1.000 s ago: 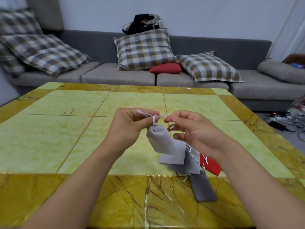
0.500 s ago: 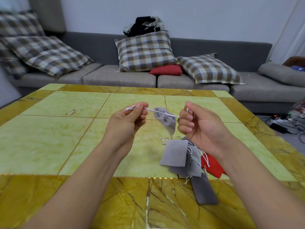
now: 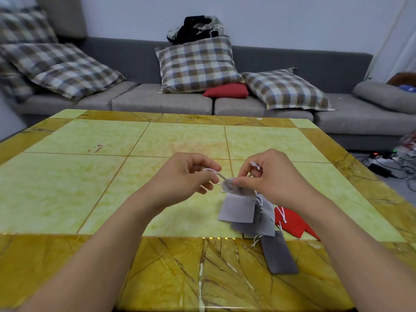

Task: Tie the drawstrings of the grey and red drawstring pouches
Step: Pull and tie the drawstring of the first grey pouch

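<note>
— So where is the pouch being tied?

— Up off the table (image 3: 67, 181), between the two hands. It is a small grey pouch (image 3: 234, 188), bunched at its neck, hanging just above the pile of others.

— And the left hand (image 3: 184, 176)?

— Its fingers are curled, pinching one white drawstring (image 3: 213, 172) that runs rightward and down to the pouch's neck.

— The right hand (image 3: 267, 176)?

— Curled too. Thumb and forefinger pinch at the gathered neck of the pouch, and a white cord end (image 3: 255, 165) sticks up from between its fingers. The two hands are close together, not touching.

— What lies under them?

— A light grey pouch (image 3: 236, 210) flat on the green tile, overlapping a darker grey one (image 3: 258, 224). Nearer, on the yellow marbled border, a dark grey pouch (image 3: 279, 255) lies lengthwise. Right of the pile is a red pouch (image 3: 290, 224) with its white cord loose on top, partly hidden by the right forearm.

— Beyond the table?

— A grey sofa (image 3: 157, 102) along the far wall with checked cushions (image 3: 195, 66) and a small red cushion (image 3: 225, 91). Dark clothing (image 3: 195, 28) sits on the sofa's back. Cables and a power strip (image 3: 382, 158) lie on the floor at far right.
</note>
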The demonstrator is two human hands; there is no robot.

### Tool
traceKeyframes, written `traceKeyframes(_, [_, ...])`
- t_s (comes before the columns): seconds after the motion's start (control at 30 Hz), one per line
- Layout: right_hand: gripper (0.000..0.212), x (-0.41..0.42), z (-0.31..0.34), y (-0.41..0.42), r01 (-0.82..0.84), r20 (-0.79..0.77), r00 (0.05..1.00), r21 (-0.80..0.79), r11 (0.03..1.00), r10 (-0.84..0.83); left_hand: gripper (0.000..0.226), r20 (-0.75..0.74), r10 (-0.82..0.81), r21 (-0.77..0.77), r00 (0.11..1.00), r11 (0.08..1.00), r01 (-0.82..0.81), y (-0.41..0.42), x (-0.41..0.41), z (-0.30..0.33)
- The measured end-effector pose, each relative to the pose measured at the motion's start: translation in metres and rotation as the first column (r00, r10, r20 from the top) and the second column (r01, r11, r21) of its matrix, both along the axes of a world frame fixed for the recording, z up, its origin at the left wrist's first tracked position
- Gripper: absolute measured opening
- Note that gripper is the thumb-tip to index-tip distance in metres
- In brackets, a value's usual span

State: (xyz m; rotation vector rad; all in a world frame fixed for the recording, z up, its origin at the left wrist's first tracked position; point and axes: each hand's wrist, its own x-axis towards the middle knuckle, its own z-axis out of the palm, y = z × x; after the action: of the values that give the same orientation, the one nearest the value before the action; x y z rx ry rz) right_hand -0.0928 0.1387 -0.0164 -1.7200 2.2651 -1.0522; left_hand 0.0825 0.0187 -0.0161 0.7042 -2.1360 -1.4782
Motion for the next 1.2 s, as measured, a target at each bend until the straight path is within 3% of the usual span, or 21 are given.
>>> traceKeyframes(0.07, [0.018,0.001,-0.003,-0.001,-0.021,0.031,0.999,0.016,1.000,0.020,0.012,0.097,0.000,-0.119,0.995,0.993,0.012,0.002,-0.002,-0.003])
traceKeyframes(0.13, [0.014,0.004,-0.004,-0.003,-0.074,0.242,0.967,-0.023,0.997,0.078,0.020,0.171,-0.001,-0.206,0.985,0.978,0.036,0.005,-0.005,-0.008])
traceKeyframes(0.2, [0.013,0.009,-0.005,-0.004,-0.101,0.469,0.874,-0.079,0.992,0.126,0.032,0.227,-0.039,-0.230,0.973,0.969,0.092,0.008,-0.009,-0.015])
traceKeyframes(0.27, [0.010,0.012,-0.005,-0.004,-0.096,0.576,0.806,-0.104,0.990,0.139,0.041,0.255,-0.065,-0.280,0.965,0.950,0.138,0.010,-0.013,-0.023])
traceKeyframes(0.37, [0.005,0.015,-0.006,-0.005,-0.114,0.685,0.707,-0.134,0.984,0.175,0.042,0.217,-0.068,-0.286,0.974,0.950,0.130,0.012,-0.016,-0.029])
traceKeyframes(0.57, [0.010,0.019,-0.004,-0.008,-0.068,0.909,0.341,-0.228,0.971,0.237,0.035,0.063,0.034,-0.375,0.997,0.927,-0.008,0.007,-0.018,-0.033])
traceKeyframes(0.63, [0.011,0.019,-0.005,-0.009,-0.064,0.932,0.269,-0.235,0.970,0.243,0.028,0.038,0.035,-0.400,0.999,0.917,-0.017,0.005,-0.018,-0.033])
traceKeyframes(0.67, [0.012,0.019,-0.004,-0.008,-0.070,0.929,0.284,-0.225,0.972,0.236,0.025,0.034,0.030,-0.408,0.999,0.913,-0.014,0.004,-0.018,-0.033])
traceKeyframes(0.7, [0.012,0.016,-0.004,-0.007,-0.077,0.903,0.373,-0.198,0.977,0.212,0.022,0.035,0.029,-0.411,0.999,0.912,-0.012,0.003,-0.018,-0.034])
traceKeyframes(0.73, [0.013,0.013,-0.005,-0.006,-0.084,0.825,0.538,-0.150,0.985,0.171,0.020,0.038,0.032,-0.408,0.999,0.913,-0.014,0.002,-0.017,-0.033])
traceKeyframes(0.8, [0.019,0.007,-0.005,-0.003,-0.066,0.490,0.869,-0.023,0.998,0.068,0.015,0.053,0.051,-0.425,0.997,0.905,-0.023,-0.001,-0.016,-0.031])
traceKeyframes(0.83, [0.020,0.006,-0.005,-0.003,-0.042,0.315,0.949,0.020,0.999,0.034,0.014,0.069,0.063,-0.448,0.996,0.894,-0.025,-0.002,-0.015,-0.030])
traceKeyframes(0.9, [0.021,0.006,-0.007,-0.004,-0.014,0.097,0.995,0.063,0.998,0.008,0.013,0.111,0.077,-0.482,0.991,0.876,-0.014,-0.002,-0.015,-0.030])
traceKeyframes(0.97, [0.021,0.011,-0.008,-0.005,-0.008,-0.022,1.000,0.095,0.995,0.010,0.014,0.157,0.084,-0.488,0.984,0.873,0.003,-0.001,-0.016,-0.030])
traceKeyframes(1.2, [0.018,0.018,-0.013,-0.010,-0.023,-0.166,0.985,0.150,0.988,0.048,0.010,0.343,0.052,-0.470,0.938,0.874,0.124,0.004,-0.015,-0.033])
